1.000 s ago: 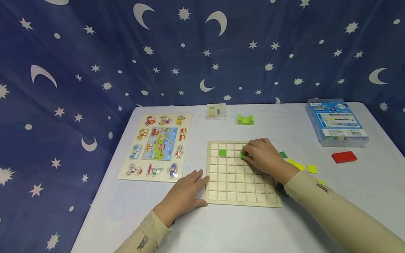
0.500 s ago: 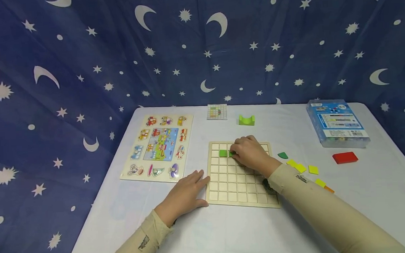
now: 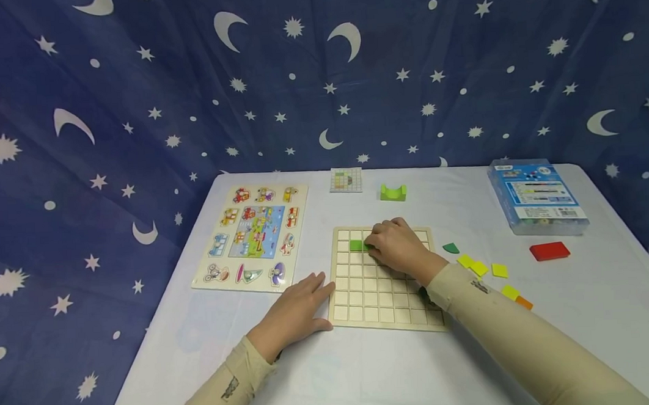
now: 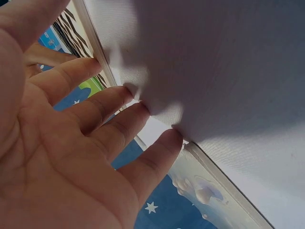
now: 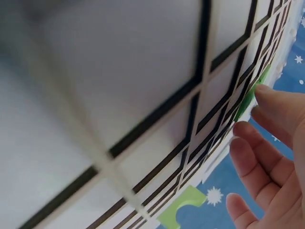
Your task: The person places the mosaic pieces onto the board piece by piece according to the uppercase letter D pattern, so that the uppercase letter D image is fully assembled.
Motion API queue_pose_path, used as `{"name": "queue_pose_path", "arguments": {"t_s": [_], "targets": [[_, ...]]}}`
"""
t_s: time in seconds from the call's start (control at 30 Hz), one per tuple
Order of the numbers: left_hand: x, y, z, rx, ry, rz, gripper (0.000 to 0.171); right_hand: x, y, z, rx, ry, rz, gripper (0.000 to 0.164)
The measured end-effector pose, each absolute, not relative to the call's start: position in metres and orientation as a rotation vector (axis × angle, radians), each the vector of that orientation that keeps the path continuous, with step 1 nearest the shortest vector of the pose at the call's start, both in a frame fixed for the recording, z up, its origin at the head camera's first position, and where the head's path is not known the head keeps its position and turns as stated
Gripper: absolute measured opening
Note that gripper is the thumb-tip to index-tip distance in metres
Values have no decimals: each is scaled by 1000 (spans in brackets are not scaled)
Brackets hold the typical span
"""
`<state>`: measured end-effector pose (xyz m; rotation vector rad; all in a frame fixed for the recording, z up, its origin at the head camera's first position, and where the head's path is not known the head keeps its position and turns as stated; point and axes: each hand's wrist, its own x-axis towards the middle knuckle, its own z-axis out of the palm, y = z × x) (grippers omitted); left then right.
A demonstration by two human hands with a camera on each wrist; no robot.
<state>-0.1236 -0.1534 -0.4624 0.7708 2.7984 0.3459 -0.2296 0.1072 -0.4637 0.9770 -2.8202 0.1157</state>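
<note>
Fingertips of the right hand (image 3: pixel 400 247) now sit farther left over the wooden grid board (image 3: pixel 386 300) than a second ago, when they were a couple of cells off from the first green tile (image 3: pixel 356 245). The thumb and index finger pinch the second green tile (image 3: pixel 366 247), which lies directly beside the first near the board's far edge. Compared with half a second ago, the hand hardly shifts, so this looks like fine settling rather than carrying; whether the tile is flat in its cell is hidden. That seems to make a green pair on the board. The left hand (image 3: pixel 297 309) stays put with fingers spread, touching the board's left edge and gripping nothing. The yellow tiles (image 3: pixel 479 269), orange tile (image 3: pixel 524 303) and dark green piece (image 3: pixel 450 248) lie right of the board, unplaced.
</note>
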Motion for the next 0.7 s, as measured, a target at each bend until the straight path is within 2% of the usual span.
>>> {"name": "queue_pose_path", "arguments": {"t_s": [0.17,0.33,0.7], "targets": [[-124,-153,-464,778,2797,348,78,-221,126,-458,947,-2766,209,18],[-124,-153,-463,771,2796,367,79,-210,169,-452,816,-2810,252,23],[-124,-153,-463,785,2789,388,77,-171,276,-453,262,-3214,302,44]]}}
